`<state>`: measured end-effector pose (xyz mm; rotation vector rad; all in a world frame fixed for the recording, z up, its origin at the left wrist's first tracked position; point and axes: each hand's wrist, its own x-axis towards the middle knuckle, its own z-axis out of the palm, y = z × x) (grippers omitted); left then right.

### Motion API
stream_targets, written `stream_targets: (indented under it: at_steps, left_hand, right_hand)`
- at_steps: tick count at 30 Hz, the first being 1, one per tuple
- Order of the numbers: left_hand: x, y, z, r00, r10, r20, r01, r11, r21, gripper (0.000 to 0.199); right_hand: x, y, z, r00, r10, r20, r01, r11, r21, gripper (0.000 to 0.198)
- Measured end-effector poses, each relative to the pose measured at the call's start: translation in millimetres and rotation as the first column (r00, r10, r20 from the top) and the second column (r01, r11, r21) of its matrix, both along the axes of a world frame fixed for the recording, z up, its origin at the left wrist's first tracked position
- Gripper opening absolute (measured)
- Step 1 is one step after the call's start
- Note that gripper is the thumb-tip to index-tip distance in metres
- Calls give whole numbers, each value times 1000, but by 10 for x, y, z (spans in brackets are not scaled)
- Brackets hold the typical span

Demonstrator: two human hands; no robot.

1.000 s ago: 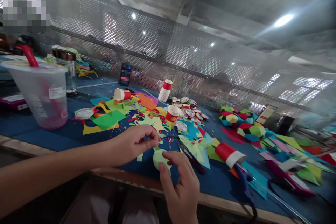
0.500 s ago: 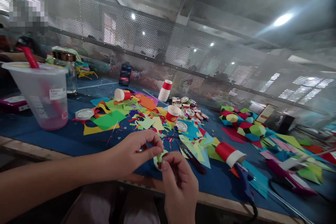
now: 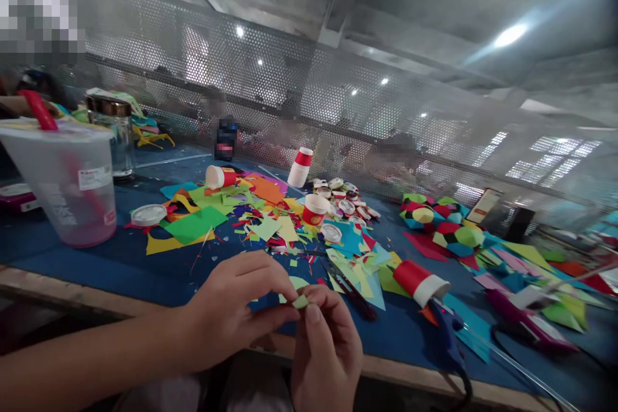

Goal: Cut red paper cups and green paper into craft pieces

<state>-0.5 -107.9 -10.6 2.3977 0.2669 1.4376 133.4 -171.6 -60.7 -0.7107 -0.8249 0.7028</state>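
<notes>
Close to the table's front edge, my left hand (image 3: 244, 302) and my right hand (image 3: 328, 335) meet fingertip to fingertip. A small pale green paper piece (image 3: 300, 301) is pinched between them, with thumb and fingers of each hand closed on it. Just behind the fingertips shows another pale green piece (image 3: 298, 282), partly hidden by my hands. Dark-handled scissors (image 3: 355, 293) lie to the right of my right hand. Farther right, a blue glue gun (image 3: 449, 331) rests by a red and white paper cup (image 3: 419, 282) lying on its side.
Colored paper sheets (image 3: 196, 223) and scraps cover the blue table (image 3: 130, 270). An upright cup (image 3: 315, 209), a cup stack (image 3: 300, 167) and a heap of small round pieces (image 3: 345, 196) stand behind. Left is a drink cup (image 3: 82, 187); right, colorful paper balls (image 3: 458, 238).
My left hand has shifted lower and its fingers have closed in beside the right. The small pale green paper now shows between the fingertips. The view has shifted slightly.
</notes>
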Motion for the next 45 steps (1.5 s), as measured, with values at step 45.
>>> stream_targets:
  at_steps: [45]
  left_hand:
    - [-55,312,-211,919,4,-395,-77,982,-170,15]
  right_hand:
    - [1610,-167,501,66,-337,939,712,675,192,37]
